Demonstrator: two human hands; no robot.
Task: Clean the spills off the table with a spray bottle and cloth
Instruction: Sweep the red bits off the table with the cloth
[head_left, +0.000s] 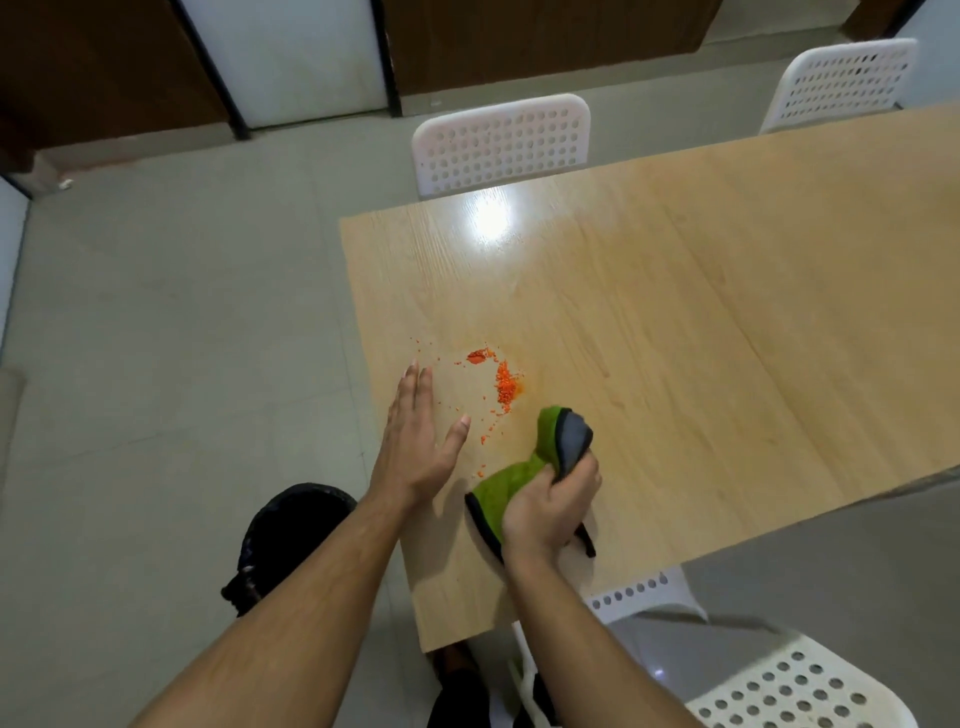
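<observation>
Two bare forearms reach in from 6 o'clock over a pale wooden worktop (675, 291). At 5 o'clock from the spill, the right hand (550, 506) holds a bunched green and grey cloth (524, 462), its grip curled tight round the fabric just above the surface. At 9 o'clock of the cloth, the left hand (415, 441) is flat, fingers straight, at the worktop's left edge. Orange spill (501, 382), grains and powder, lies scattered between the hands and beyond them at 12 o'clock. White perforated chairs (501, 145) stand around the worktop.
</observation>
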